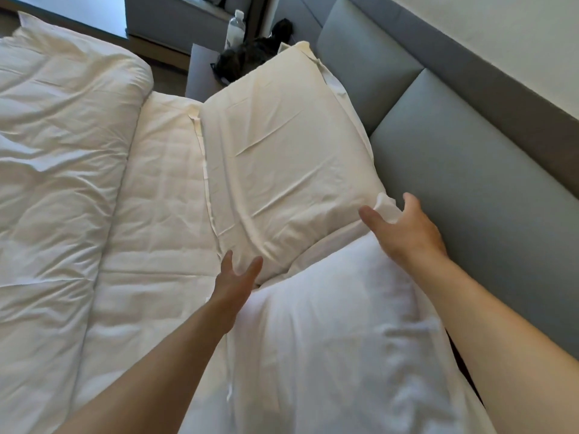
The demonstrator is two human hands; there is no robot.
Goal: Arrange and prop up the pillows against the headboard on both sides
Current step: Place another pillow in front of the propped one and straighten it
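A cream pillow (282, 151) lies flat at the far side of the bed, its long edge beside the grey padded headboard (463, 170). A whiter pillow (338, 333) lies nearer me, partly overlapping it. My left hand (236, 277) is open at the cream pillow's near left corner, fingers spread around the fabric. At the near right corner, beside the headboard, my right hand (404, 227) is open with thumb and fingers on either side of the corner flap. Neither hand has closed on the pillow.
A rumpled white duvet (59, 183) is folded back over the left of the bed, leaving the quilted mattress cover (156, 198) bare. Beyond the far pillow a grey nightstand (200, 70) holds a dark bag (241, 61) and a clear water bottle (235, 29).
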